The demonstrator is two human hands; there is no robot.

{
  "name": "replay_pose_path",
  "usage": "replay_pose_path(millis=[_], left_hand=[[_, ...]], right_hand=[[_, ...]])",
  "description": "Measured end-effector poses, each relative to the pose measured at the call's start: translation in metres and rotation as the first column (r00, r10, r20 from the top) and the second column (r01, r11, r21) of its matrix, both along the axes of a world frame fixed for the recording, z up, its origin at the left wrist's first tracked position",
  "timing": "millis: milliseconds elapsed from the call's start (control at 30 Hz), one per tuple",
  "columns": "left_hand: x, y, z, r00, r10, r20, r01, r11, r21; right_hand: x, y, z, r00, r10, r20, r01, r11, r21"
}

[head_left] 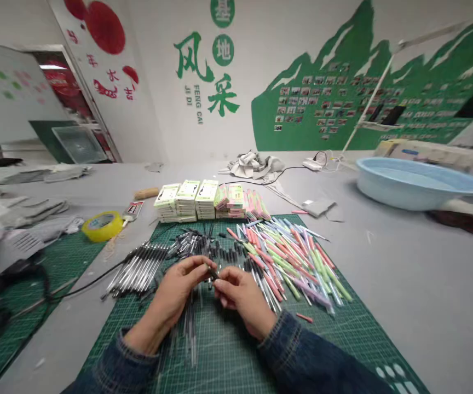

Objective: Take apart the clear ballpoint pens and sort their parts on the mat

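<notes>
My left hand (185,284) and my right hand (238,293) meet over the green cutting mat (228,355). Between their fingertips they pinch a small dark pen part (211,270), partly covered by the fingers. Beyond the hands lie black pen parts (189,243). Clear pen tubes (190,334) lie below and beside my left hand. To the left, clear-barrelled pens with black ends (140,268) rest in a row. A large heap of pink, green, blue and purple pens (289,254) spreads out right of my right hand.
Stacked small boxes (187,200) stand at the mat's far edge. A yellow tape roll (103,226) sits to the left, near a black cable (92,284). Crumpled cloth (255,164) lies at the back, and a light blue basin (417,183) at the right. One pink cap (304,318) lies apart.
</notes>
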State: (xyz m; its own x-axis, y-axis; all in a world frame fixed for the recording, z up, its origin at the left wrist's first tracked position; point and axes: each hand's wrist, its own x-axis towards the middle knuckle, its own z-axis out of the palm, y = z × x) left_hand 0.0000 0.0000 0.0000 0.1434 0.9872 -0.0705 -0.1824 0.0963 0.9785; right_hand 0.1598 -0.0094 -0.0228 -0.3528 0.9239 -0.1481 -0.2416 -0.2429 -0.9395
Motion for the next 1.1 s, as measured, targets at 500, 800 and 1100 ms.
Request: replay_pose_path(millis=[500,800,1100], left_hand=[[0.005,0.000,-0.009,0.991,0.084,0.108,-0.079,0.996,-0.043],[0.000,-0.001,-0.006,0.992,-0.016,0.124,0.018,1.000,-0.015],[0.005,0.000,0.001,1.000,0.004,0.025,-0.004,1.000,0.003]], right_hand=[[-0.002,-0.001,-0.002,0.998,0.052,-0.043,-0.049,0.996,0.072],[-0.001,-0.004,-0.001,0.958,0.156,-0.239,-0.165,0.986,-0.019],[-0.004,-0.002,0.003,0.964,0.063,-0.260,-0.063,0.998,0.011]])
